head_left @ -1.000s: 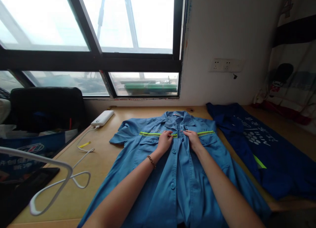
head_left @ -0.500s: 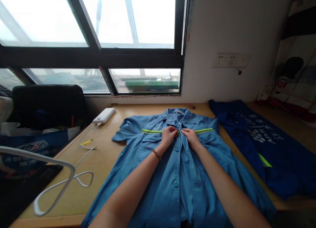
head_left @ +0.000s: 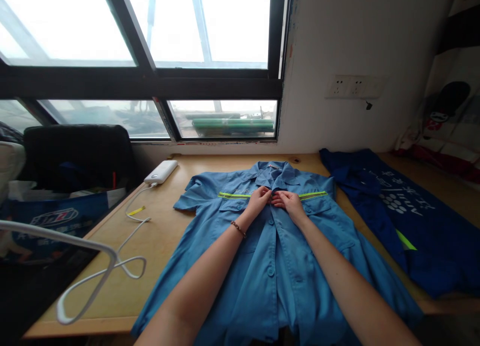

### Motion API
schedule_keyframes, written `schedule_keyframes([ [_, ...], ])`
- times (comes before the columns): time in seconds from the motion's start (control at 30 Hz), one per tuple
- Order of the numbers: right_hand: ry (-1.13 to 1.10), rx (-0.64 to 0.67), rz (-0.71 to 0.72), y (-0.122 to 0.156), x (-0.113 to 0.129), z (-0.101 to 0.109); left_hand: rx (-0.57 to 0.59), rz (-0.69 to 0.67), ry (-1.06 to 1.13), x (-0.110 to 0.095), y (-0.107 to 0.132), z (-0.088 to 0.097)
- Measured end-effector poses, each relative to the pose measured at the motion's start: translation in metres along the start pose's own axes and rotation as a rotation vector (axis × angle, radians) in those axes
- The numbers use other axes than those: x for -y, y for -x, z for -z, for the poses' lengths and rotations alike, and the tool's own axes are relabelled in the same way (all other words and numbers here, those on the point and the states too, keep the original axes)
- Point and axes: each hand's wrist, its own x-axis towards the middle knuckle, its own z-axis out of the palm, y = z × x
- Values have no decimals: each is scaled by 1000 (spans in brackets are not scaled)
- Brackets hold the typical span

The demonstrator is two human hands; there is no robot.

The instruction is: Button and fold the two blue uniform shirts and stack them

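Note:
A blue short-sleeved work shirt (head_left: 240,266) with yellow-green stripes across the chest lies face up on the wooden table, collar away from me. My left hand (head_left: 259,200), with a beaded bracelet at the wrist, pinches the button edge of the front at chest height. Just beside it, my right hand (head_left: 289,203) pinches the opposite front edge, its fingers curled. The fingertips of both hands nearly meet and hide the button or buttonhole between them. Below the hands the two front edges lie apart, and buttons (head_left: 270,271) show along the left one.
A white power bank (head_left: 161,172) with a looping white cable (head_left: 137,222) lies on the table (head_left: 112,291) at left. A dark blue garment (head_left: 423,221) lies at right. A black chair (head_left: 78,151) holding a blue bag (head_left: 56,218) stands left. Behind are a window and a wall socket (head_left: 354,87).
Both hands have shifted slightly toward the collar, still together at the front edges. My right fingers are more curled under. The whole view has moved a little.

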Motion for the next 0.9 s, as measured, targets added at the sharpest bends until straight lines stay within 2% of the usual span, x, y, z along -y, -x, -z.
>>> schedule_keyframes([
  [0.13,67,28,63,4,2,-5,-92,-10,-60,1,-2,-1],
  [0.27,133,25,116,7,1,-9,-142,118,129,3,-3,-3],
  [0.4,188,-15,173,9,-1,-12,-159,159,216,4,-2,-6],
  [0.67,428,-185,292,15,-2,-13,-155,205,441,3,-1,-6],
  [0.9,516,-228,337,18,-1,-14,-163,230,508,-2,1,-6],
])
